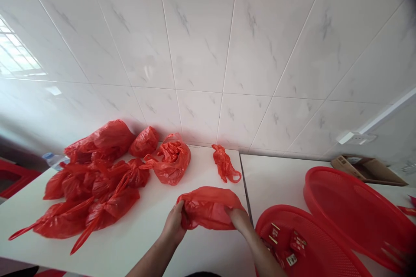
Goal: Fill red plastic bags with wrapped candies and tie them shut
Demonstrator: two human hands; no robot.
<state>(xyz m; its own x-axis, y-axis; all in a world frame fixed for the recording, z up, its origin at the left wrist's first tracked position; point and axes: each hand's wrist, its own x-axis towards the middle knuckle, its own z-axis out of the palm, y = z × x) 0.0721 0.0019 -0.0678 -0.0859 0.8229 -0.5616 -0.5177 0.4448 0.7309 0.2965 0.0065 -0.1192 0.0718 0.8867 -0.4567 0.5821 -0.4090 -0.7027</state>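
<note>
Between my two hands a red plastic bag (pixel 211 197) is spread, its mouth facing me. My left hand (pixel 177 220) pinches the bag's left edge between thumb and fingers. At the right side, my right hand (pixel 238 218) grips the rim, with the thumb at the opening and some fingers hidden by the plastic. Just beyond the bag, a crumpled red bag (pixel 225 164) lies on the white table (pixel 204 164). An open-topped red bag (pixel 170 162) with crumpled red plastic in it stands to its left.
Several tied red bags (pixel 94 186) are heaped at the left, near a plastic bottle (pixel 53 159). On the right are a red basket (pixel 325 242) with small red packets, a round red tray (pixel 354 212) and a cardboard box (pixel 367 169). A tiled wall (pixel 201 52) rises behind.
</note>
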